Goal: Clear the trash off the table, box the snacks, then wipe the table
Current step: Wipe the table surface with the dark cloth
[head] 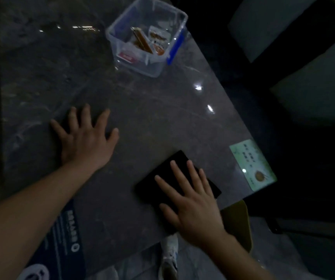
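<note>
Both forearms are bare, with no sleeve showing anywhere along them up to the frame edge. The left hand (85,142) and the right hand (193,203) carry no glove, ring, watch or band that can be made out in the dim light. Lower down, one foot wears a white sneaker (169,257) with white laces and small blue accents

The right hand (193,201) hides much of the dark cloth (174,168). Print on the green card (251,164) and blue sheet (65,233) is unreadable; the box's (148,63) snacks (150,40) blur together.
</note>
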Action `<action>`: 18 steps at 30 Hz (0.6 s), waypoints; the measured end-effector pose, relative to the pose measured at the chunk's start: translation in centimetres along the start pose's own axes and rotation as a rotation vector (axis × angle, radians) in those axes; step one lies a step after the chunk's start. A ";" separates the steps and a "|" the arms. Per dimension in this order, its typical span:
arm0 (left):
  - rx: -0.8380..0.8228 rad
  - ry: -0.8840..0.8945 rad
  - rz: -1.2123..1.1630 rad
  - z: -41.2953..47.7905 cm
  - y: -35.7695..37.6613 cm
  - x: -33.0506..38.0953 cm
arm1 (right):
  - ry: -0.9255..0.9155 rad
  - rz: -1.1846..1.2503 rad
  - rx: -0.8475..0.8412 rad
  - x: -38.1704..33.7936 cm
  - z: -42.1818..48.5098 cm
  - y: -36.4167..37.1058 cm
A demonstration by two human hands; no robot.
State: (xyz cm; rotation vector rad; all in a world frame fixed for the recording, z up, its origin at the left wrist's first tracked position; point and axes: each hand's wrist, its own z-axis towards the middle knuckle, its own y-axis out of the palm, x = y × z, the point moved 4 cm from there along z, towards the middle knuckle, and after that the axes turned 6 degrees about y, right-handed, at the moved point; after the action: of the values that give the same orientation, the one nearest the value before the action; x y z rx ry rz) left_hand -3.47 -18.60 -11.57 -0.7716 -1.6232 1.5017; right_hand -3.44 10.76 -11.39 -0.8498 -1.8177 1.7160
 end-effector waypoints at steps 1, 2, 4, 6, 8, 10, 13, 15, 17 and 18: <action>0.011 0.003 -0.001 0.0 0.0 -0.1 | 0.053 -0.006 -0.024 2.4 -0.3 -0.4; 0.021 0.009 -0.005 0.0 0.0 -0.1 | 0.146 -0.022 -0.037 5.1 -0.3 -0.9; 0.030 0.053 -0.013 0.0 -0.1 0.2 | 0.417 -0.044 -0.040 10.4 0.5 -1.6; 0.047 0.120 -0.016 -0.2 -0.5 0.7 | 0.692 0.005 -0.042 13.5 2.5 -2.1; 0.069 0.193 0.000 -0.4 -0.8 1.3 | 0.854 0.090 -0.069 13.1 5.0 -2.3; 0.072 0.262 0.051 -0.5 -0.8 1.7 | 0.739 0.075 -0.098 9.8 6.5 -1.8; 0.039 0.281 0.087 1.0 -0.7 2.7 | 0.193 0.004 -0.084 3.6 4.1 -0.7; 0.002 0.228 0.015 2.7 -0.6 4.2 | 0.015 -0.002 -0.076 4.4 3.2 -0.8; -0.031 0.165 -0.041 4.0 0.1 5.8 | 0.108 -0.061 -0.041 8.5 5.7 -1.2; -0.030 0.146 -0.031 4.2 0.6 6.4 | 0.254 -0.037 -0.055 10.6 8.0 -1.7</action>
State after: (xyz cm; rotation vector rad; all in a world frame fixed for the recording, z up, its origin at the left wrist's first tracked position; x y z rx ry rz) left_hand -10.40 -15.30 -11.30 -0.8484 -1.5446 1.3693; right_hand -16.60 12.99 -10.99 -1.0014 -1.7045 1.4675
